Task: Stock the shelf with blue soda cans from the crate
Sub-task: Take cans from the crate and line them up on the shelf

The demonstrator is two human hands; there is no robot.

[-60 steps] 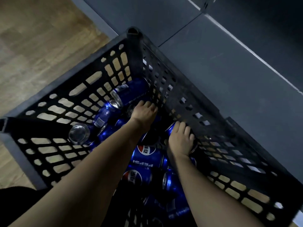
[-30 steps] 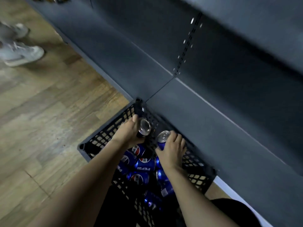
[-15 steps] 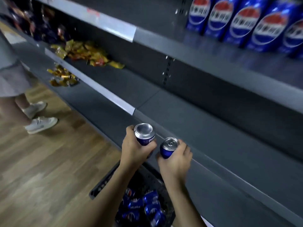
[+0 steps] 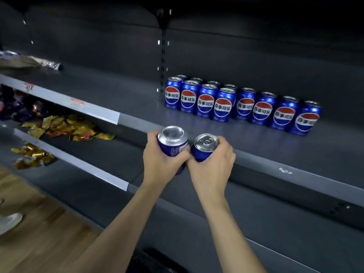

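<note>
My left hand [image 4: 160, 164] grips a blue soda can [image 4: 173, 141] with its flat silver end up. Close beside it, my right hand [image 4: 213, 166] grips a second blue can [image 4: 204, 146], pull-tab end up. Both cans hover just in front of the grey shelf's front edge [image 4: 275, 168]. On that shelf stand several blue cans [image 4: 242, 105] in a row, with a second row behind at the left. Only a dark rim of the crate [image 4: 157, 259] shows at the bottom.
Lower shelves at the left hold yellow and orange snack packets [image 4: 67, 128]. Silvery bags [image 4: 29, 62] lie at the far left of the can shelf. Wooden floor [image 4: 39, 233] is at lower left, with a white shoe [image 4: 8, 221] at the edge.
Both hands took a can each out of the crate and lifted them up to the shelf level. The view rose from the crate to the shelf with the standing cans.
</note>
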